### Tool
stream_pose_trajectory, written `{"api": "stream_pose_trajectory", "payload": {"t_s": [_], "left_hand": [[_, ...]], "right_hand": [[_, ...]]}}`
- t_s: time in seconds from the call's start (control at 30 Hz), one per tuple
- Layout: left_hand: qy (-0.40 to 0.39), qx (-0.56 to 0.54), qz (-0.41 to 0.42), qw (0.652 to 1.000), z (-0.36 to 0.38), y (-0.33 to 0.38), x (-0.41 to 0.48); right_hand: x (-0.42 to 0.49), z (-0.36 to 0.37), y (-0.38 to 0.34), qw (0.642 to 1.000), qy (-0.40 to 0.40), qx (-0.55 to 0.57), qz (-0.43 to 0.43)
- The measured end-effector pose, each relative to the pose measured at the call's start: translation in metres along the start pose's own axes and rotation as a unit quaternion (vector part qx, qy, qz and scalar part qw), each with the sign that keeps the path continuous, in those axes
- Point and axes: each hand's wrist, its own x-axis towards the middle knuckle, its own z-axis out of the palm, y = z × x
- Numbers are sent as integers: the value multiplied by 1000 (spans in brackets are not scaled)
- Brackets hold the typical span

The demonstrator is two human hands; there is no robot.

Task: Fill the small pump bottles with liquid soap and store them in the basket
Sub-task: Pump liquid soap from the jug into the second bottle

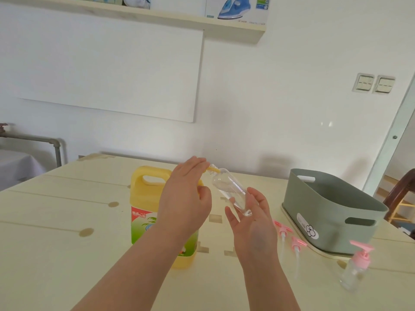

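Note:
A yellow soap jug [148, 198] with a green and red label stands on the table, partly hidden by my left arm. My left hand [184, 198] lies over the jug's top, thumb curled under, gripping its yellow pump spout [212, 169]. The spout's tip meets the mouth of a small clear bottle [231, 191], which is tilted with its mouth up and to the left. My right hand [251, 223] holds that bottle by its base, fingers loosely spread. The grey-green basket [332, 212] stands at the right.
Two pink pump heads [284, 230] [297, 243] with tubes lie on the table beside the basket. A clear bottle with a pink pump [357, 265] stands at the front right. A chair [402, 191] is behind the basket.

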Motion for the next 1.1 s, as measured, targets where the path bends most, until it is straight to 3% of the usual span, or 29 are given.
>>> {"api": "stream_pose_trajectory", "payload": {"t_s": [0.2,0.63,1.1], "left_hand": [[43,-12,0,999,11,-6,-7],[-17,32,-9,999,-1,-5,-3],[47,-3,25,999,8,-7,-4]], "right_hand": [[3,-5,7,1000,6,3,-5],[-1,-5,3,1000,9,-12,15],[3,-2,3,1000,2,2,0]]}}
